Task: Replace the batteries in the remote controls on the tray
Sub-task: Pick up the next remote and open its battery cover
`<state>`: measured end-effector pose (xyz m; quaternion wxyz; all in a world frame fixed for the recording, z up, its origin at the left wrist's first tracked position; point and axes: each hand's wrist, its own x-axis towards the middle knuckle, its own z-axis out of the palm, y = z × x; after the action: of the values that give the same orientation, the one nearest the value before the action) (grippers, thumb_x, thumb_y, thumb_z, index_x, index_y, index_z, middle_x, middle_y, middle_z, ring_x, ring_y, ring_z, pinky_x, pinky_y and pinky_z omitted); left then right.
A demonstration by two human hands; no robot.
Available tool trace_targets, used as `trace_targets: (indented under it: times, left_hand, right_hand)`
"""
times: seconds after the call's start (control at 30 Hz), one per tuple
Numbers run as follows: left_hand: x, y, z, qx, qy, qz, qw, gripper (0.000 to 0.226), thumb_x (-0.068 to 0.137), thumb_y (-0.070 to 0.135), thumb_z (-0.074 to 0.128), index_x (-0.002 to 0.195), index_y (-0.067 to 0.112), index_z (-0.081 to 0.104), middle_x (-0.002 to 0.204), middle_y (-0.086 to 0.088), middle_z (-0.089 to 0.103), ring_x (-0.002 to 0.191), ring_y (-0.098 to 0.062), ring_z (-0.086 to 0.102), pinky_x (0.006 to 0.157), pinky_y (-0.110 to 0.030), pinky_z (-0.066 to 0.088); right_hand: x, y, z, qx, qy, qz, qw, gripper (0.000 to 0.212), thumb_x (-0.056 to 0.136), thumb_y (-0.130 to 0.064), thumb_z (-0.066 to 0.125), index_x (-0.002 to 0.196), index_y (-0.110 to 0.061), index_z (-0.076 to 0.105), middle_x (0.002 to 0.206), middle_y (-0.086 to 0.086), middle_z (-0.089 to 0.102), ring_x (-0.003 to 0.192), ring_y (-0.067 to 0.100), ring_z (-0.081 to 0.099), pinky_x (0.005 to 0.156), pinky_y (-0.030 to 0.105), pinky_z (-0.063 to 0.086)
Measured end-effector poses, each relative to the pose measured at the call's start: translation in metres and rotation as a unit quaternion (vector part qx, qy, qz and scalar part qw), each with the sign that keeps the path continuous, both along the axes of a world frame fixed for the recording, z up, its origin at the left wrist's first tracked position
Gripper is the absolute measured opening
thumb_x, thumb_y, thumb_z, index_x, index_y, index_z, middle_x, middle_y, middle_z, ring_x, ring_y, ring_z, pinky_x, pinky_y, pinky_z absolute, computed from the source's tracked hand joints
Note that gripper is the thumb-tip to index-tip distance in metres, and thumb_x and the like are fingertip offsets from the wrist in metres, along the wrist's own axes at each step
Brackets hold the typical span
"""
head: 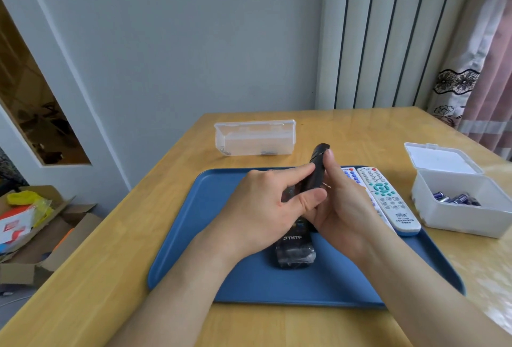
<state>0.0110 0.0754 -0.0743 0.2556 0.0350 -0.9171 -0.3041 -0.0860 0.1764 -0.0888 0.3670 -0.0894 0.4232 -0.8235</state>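
Head view | left hand point(260, 205) and right hand point(342, 202) raised over tray point(194, 263) | fingers of both closed around black remote point(317, 169)

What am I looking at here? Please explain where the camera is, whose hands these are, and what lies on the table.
There is no machine: a person wears one camera on the head, looking down at their own bare hands. The left hand and right hand together hold a black remote above a blue tray. On the tray lie a wrapped black remote and two white remotes. On the wooden table, a white box holds batteries; a clear box stands behind.
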Motion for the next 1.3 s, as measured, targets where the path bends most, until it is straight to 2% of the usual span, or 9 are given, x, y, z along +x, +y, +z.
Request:
trace_targets:
  times: [0.07,0.17,0.27,0.4,0.57,0.77,1.0,1.13,1.3]
  left_hand:
    - [-0.001,0.006,-0.001,-0.046,0.049,-0.006,0.998,0.050,0.087,0.047,0.056,0.128,0.020,0.062,0.112,0.006,0.072,0.105,-0.009,0.065,0.087,-0.033,0.052]
    - [-0.006,0.012,-0.006,-0.163,0.135,-0.001,0.977,0.038,0.086,0.032,0.053,0.111,0.009,0.071,0.112,-0.002,0.072,0.106,-0.014,0.066,0.081,-0.034,0.057]
    - [-0.009,0.012,-0.014,-0.240,0.178,-0.012,0.954,0.031,0.084,0.025,0.057,0.104,0.008,0.075,0.107,-0.006,0.074,0.101,-0.019,0.070,0.084,-0.034,0.057]
    - [-0.009,0.013,-0.013,-0.225,0.151,-0.069,0.960,0.029,0.077,0.025,0.071,0.101,0.008,0.075,0.108,-0.005,0.073,0.107,-0.017,0.064,0.099,-0.026,0.045]
    - [-0.008,0.008,-0.016,-0.271,0.041,-0.045,0.961,0.064,0.082,0.028,0.065,0.139,0.003,0.048,0.145,-0.013,0.048,0.138,-0.022,0.041,0.114,-0.032,0.032]
    - [-0.008,0.010,-0.016,-0.334,0.060,-0.033,0.940,0.052,0.075,0.023,0.073,0.121,0.002,0.064,0.128,-0.016,0.063,0.118,-0.027,0.061,0.101,-0.035,0.048]
    - [-0.007,0.013,-0.010,-0.268,0.066,-0.060,0.959,0.053,0.086,0.043,0.050,0.121,0.008,0.066,0.125,-0.010,0.066,0.116,-0.020,0.062,0.085,-0.039,0.057]
    - [-0.004,0.011,-0.007,-0.201,0.079,-0.074,0.974,0.052,0.089,0.044,0.049,0.126,0.009,0.063,0.129,-0.008,0.063,0.124,-0.015,0.056,0.097,-0.036,0.051]
    - [-0.008,0.015,-0.008,-0.259,0.129,-0.072,0.954,0.041,0.092,0.030,0.050,0.116,0.003,0.068,0.117,-0.011,0.070,0.114,-0.021,0.064,0.088,-0.038,0.056]
  right_hand:
    - [-0.001,0.001,0.000,-0.012,-0.025,-0.008,1.000,0.055,0.095,-0.049,0.053,0.117,0.002,0.060,0.113,0.020,0.070,0.100,0.033,0.070,0.075,0.038,0.060]
    - [-0.005,0.004,0.003,-0.023,-0.063,-0.026,0.997,0.044,0.101,-0.043,0.046,0.097,-0.001,0.059,0.071,0.011,0.073,0.063,0.020,0.073,0.052,0.026,0.057]
    - [-0.006,0.007,0.008,-0.021,-0.104,-0.032,0.994,0.036,0.102,-0.041,0.042,0.091,-0.008,0.054,0.066,0.006,0.063,0.046,0.016,0.065,0.040,0.018,0.047]
    - [-0.015,0.010,0.007,-0.013,-0.103,-0.012,0.995,0.028,0.103,-0.034,0.043,0.100,-0.009,0.056,0.075,0.006,0.059,0.057,0.016,0.062,0.048,0.021,0.052]
    - [-0.017,0.012,0.010,-0.057,-0.065,0.002,0.996,0.026,0.104,-0.029,0.041,0.106,-0.009,0.057,0.088,0.008,0.074,0.081,0.021,0.074,0.076,0.036,0.055]
    - [-0.016,0.015,0.009,-0.056,-0.058,0.020,0.997,0.017,0.104,-0.019,0.040,0.109,-0.007,0.052,0.093,0.009,0.076,0.081,0.024,0.075,0.083,0.041,0.058]
    - [-0.021,0.015,0.009,0.022,-0.034,0.016,0.999,0.019,0.099,-0.017,0.049,0.112,-0.003,0.054,0.092,0.013,0.072,0.075,0.026,0.074,0.063,0.033,0.060]
    - [-0.023,0.016,0.010,0.068,-0.022,0.008,0.997,0.025,0.097,-0.026,0.052,0.106,-0.004,0.060,0.083,0.009,0.072,0.084,0.024,0.067,0.071,0.034,0.055]
    - [-0.023,0.017,0.011,0.071,-0.038,-0.004,0.997,0.026,0.096,-0.028,0.052,0.104,-0.005,0.062,0.080,0.007,0.070,0.074,0.019,0.064,0.060,0.028,0.051]
